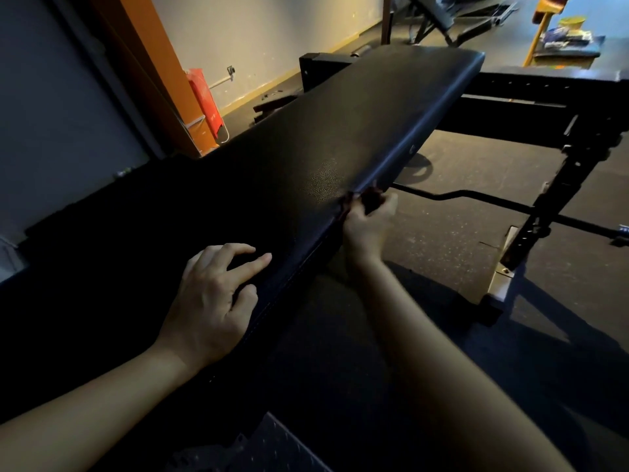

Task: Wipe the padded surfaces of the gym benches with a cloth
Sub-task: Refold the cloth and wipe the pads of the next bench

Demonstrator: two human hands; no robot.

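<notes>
Now: the step in hand looks to me like wiping the long side edge of the bench pad point(306, 148), not its top.
Cloth point(372, 198): dark reddish and bunched small, pressed to the pad's right side edge about midway along its length.
Right hand point(367, 224): fingers curled round the cloth, nipping it against the seam.
Left hand point(211, 294): laid on the pad's top just inside the same edge and nearer the person. The fingers are loosely bent and spread and hold nothing; I take it as a brace.
Pad: black and grained, with the far half catching light and the near half in deep shadow.
Doing it well: I would open the cloth out so more of it meets the vinyl, then run one long pass down the seam. The braced hand should stay clear of the path.
Watch for: the shadowed near end, where missed patches would be hard to see.
</notes>
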